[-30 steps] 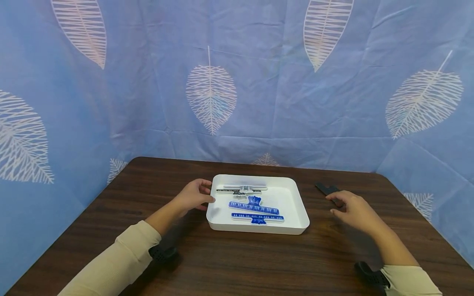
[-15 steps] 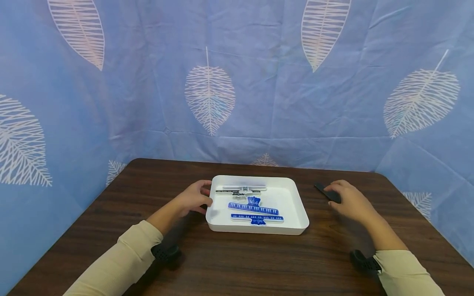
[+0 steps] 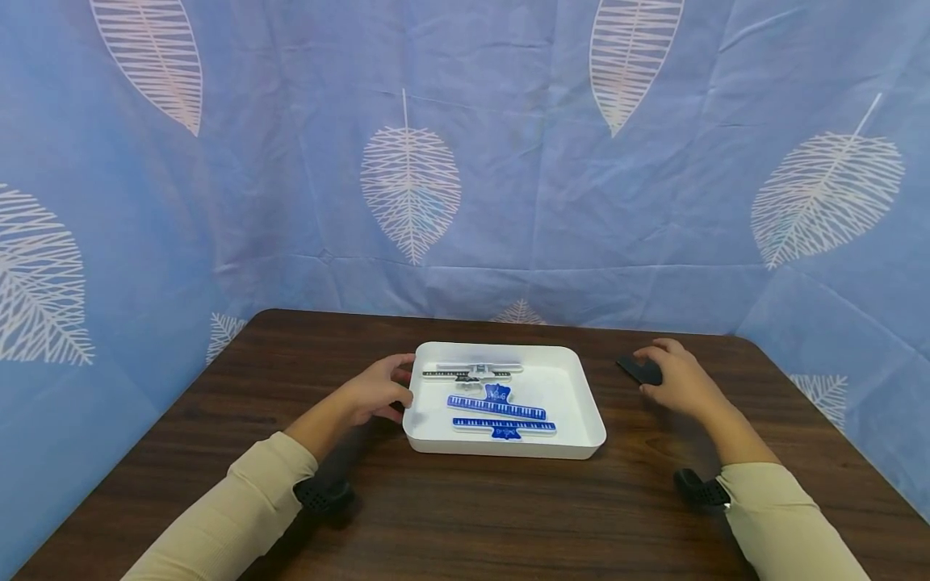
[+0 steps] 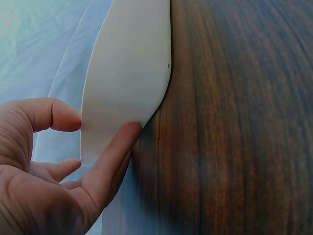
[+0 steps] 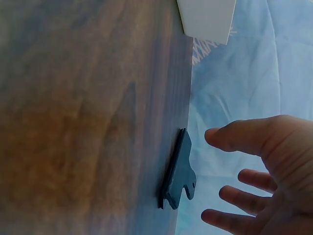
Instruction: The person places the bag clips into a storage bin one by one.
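Observation:
Several piano-key pattern clips lie in a white tray [image 3: 570, 395] mid-table. Two are blue, an upper blue clip [image 3: 501, 407] and a lower blue clip [image 3: 504, 428]; a black-and-white clip [image 3: 450, 376] and a clear one overlap behind them. My left hand [image 3: 378, 390] rests at the tray's left end, its fingertips against the outer wall [image 4: 122, 73] in the left wrist view. To the right of the tray, a black clip [image 5: 180, 174] lies on the table. My right hand [image 3: 679, 379] is over it, thumb and fingers spread apart around it, gripping nothing.
The dark wood table [image 3: 508, 516] ends at a blue cloth backdrop [image 3: 508, 202] with white leaf prints. In the right wrist view, a corner of the tray [image 5: 210, 19] shows beyond the black clip.
My right hand has moved forward and slightly left over the black clip, which now shows partly behind the fingers. The left hand has stayed at the tray's end, shifting only slightly.

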Available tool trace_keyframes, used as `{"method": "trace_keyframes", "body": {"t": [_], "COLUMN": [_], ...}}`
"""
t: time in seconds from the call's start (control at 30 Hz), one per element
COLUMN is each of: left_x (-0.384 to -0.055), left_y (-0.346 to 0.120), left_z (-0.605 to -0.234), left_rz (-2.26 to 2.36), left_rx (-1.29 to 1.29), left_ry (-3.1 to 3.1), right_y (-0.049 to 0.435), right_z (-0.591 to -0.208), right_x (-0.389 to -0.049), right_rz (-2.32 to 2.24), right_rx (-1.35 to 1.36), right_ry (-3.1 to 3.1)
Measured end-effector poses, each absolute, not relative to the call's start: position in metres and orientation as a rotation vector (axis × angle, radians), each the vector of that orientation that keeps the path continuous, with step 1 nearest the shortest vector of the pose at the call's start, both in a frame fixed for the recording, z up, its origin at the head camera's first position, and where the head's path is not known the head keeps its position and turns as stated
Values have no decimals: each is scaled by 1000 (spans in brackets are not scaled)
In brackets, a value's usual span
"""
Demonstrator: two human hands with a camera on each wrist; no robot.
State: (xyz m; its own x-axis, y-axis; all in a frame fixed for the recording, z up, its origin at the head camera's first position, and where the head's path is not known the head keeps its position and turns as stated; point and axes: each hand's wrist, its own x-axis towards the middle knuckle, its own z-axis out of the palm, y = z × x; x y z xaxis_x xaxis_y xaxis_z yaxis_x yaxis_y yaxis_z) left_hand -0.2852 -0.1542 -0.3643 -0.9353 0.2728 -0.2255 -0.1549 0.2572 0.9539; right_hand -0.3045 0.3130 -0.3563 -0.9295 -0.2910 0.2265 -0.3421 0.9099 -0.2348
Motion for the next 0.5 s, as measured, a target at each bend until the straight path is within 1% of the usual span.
{"method": "trace_keyframes", "body": {"t": [0.33,0.5], "left_x": [-287,-286], "left_y": [-157,-160], "left_z": [-364,-364], "left_rz": [1773,1781], "left_rx": [71,92], "left_ry": [2084,2053], "right_y": [315,316], "right_z": [-357,-359], "right_x": [-319,-323], "right_rz": [360,366], "right_rx": [434,424], "right_ry": [-2976,-3007]}}
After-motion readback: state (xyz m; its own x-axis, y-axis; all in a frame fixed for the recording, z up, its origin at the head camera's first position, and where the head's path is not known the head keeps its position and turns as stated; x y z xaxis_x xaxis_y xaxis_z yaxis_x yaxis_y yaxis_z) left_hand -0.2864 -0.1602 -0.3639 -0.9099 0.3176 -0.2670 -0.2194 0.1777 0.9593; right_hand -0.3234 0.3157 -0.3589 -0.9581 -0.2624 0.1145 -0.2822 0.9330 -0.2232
